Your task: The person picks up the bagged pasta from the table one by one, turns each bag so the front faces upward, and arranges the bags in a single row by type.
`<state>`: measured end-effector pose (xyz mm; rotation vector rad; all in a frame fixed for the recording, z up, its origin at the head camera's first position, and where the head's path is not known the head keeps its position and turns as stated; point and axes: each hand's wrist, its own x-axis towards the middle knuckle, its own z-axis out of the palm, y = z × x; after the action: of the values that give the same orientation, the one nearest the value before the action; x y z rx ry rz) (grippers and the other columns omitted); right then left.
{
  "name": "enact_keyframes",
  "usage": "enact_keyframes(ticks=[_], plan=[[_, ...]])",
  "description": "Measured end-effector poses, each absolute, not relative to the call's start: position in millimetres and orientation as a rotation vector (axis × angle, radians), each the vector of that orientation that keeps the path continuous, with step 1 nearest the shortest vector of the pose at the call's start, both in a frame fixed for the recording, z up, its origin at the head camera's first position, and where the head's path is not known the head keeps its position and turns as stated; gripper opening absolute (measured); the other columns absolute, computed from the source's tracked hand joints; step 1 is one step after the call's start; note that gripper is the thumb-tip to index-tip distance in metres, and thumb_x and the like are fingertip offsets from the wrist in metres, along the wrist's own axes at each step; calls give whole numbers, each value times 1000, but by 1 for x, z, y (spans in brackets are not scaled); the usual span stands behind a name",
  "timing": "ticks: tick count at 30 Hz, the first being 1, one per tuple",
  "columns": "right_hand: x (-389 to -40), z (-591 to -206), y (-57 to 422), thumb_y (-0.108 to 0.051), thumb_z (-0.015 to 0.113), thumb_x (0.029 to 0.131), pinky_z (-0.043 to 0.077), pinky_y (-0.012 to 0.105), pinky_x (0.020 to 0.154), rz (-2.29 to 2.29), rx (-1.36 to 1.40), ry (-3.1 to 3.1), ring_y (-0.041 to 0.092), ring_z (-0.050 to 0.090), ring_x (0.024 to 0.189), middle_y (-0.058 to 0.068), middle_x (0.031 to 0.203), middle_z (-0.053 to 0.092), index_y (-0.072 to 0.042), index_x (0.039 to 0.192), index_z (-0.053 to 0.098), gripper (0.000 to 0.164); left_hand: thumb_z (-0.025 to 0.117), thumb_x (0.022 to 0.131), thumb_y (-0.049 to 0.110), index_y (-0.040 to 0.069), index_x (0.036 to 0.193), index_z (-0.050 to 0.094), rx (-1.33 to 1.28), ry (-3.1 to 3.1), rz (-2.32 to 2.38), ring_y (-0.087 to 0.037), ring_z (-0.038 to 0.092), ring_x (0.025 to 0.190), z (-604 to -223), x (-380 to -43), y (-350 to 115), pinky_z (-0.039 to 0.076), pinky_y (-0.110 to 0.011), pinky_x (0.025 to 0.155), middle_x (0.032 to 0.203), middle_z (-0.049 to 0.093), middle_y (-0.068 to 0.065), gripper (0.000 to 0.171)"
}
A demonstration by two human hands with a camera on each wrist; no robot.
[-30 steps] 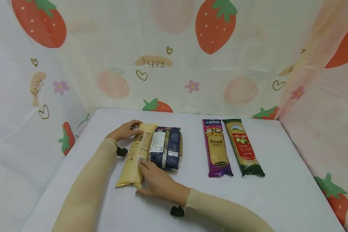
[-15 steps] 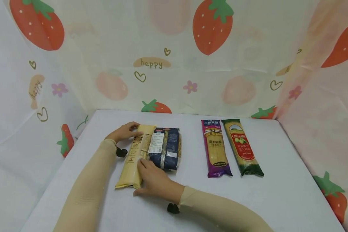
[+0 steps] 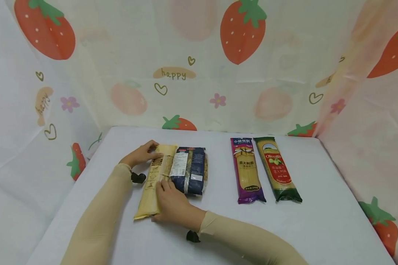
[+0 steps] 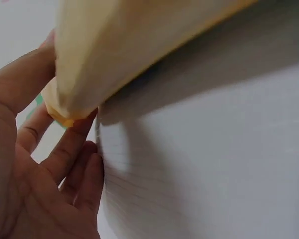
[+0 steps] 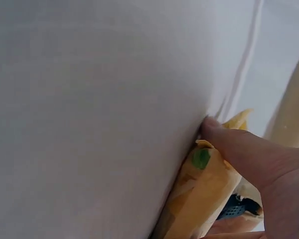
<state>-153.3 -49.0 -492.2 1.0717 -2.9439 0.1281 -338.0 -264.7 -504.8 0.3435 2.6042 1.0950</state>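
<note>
A long yellow pasta packet (image 3: pixel 152 180) lies slanted at the left of the white table. My left hand (image 3: pixel 142 154) grips its far end, thumb on top; in the left wrist view the fingers (image 4: pixel 65 154) curve round beyond that end. Near the front end, my right hand (image 3: pixel 174 202) holds the right side of the packet. In the right wrist view its thumb (image 5: pixel 239 147) presses the packet's end, and the other fingers are mostly hidden. A dark blue pasta bag (image 3: pixel 196 167) lies close along the yellow packet's right side.
Further right lie a purple spaghetti packet (image 3: pixel 248 171) and a green and red spaghetti packet (image 3: pixel 278 169), side by side. Strawberry-print cloth (image 3: pixel 199 88) stands behind and beside the white table (image 3: pixel 225 235).
The yellow packet has slid slightly towards me, with both hands on it. My right hand has shifted a little left over its near end. The other packets stay put.
</note>
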Motion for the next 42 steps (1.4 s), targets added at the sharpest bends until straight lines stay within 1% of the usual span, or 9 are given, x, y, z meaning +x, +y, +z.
enact_keyframes(ticks=[5, 9, 12, 18, 24, 30, 37, 40, 42], plan=[[-152, -489, -50, -54, 92, 80, 51, 33, 112, 221, 1056, -2993, 34, 49, 144, 19, 157, 51, 1, 162, 41, 111, 71, 106, 38, 5, 148, 45, 371, 2571, 1212, -49, 46, 147, -508, -334, -266, 34, -65, 122, 155, 50, -33, 59], [-152, -486, -50, -42, 94, 81, 53, 35, 110, 270, 1044, -3045, 35, 47, 147, 20, 162, 46, -1, 165, 36, 110, 71, 106, 38, 7, 149, 44, 352, 2532, 1295, -48, 58, 136, -505, -332, -267, 42, -64, 116, 147, 58, -35, 59], [-151, -485, -48, -38, 96, 80, 52, 35, 112, 288, 1046, -3036, 36, 46, 147, 21, 163, 45, -1, 166, 34, 111, 73, 105, 41, 8, 149, 45, 342, 2552, 1318, -48, 57, 137, -500, -330, -268, 46, -63, 112, 150, 55, -35, 62], [-152, -481, -45, -30, 95, 81, 57, 36, 104, 353, 1052, -2999, 37, 46, 147, 23, 169, 37, -3, 168, 30, 112, 77, 101, 43, 7, 144, 49, 290, 2561, 1436, -46, 56, 138, -481, -326, -270, 53, -58, 107, 159, 44, -31, 63], [-149, -469, -38, -29, 92, 84, 54, 35, 108, 458, 1089, -2937, 37, 49, 145, 25, 172, 30, -3, 170, 25, 112, 79, 100, 41, 6, 141, 53, 326, 2551, 1554, -42, 34, 156, -465, -325, -269, 44, -64, 115, 164, 42, -20, 60], [-145, -457, -20, -23, 87, 84, 46, 35, 117, 651, 1102, -2860, 34, 47, 149, 20, 173, 30, -3, 170, 26, 108, 77, 101, 40, 6, 149, 48, 328, 2508, 1640, -44, 34, 156, -460, -325, -256, 35, -65, 121, 163, 44, -23, 65], [-144, -450, 9, -22, 88, 82, 45, 37, 119, 805, 1115, -2817, 29, 47, 150, 15, 173, 34, -4, 169, 30, 106, 67, 108, 34, 6, 154, 47, 404, 2442, 1692, -40, 47, 146, -450, -322, -237, 46, -55, 113, 160, 46, -23, 57], [-144, -449, 20, -19, 89, 81, 43, 38, 120, 909, 1125, -2773, 26, 48, 150, 15, 172, 35, -3, 168, 31, 106, 52, 112, 20, 5, 156, 47, 433, 2385, 1750, -37, 55, 134, -447, -322, -230, 51, -46, 107, 156, 50, -23, 47], [-144, -447, 27, -17, 90, 81, 44, 38, 119, 1003, 1125, -2753, 24, 50, 146, 14, 172, 35, -4, 168, 31, 106, 47, 109, 10, 6, 157, 47, 451, 2342, 1781, -36, 58, 128, -446, -321, -225, 53, -41, 103, 155, 50, -23, 49]])
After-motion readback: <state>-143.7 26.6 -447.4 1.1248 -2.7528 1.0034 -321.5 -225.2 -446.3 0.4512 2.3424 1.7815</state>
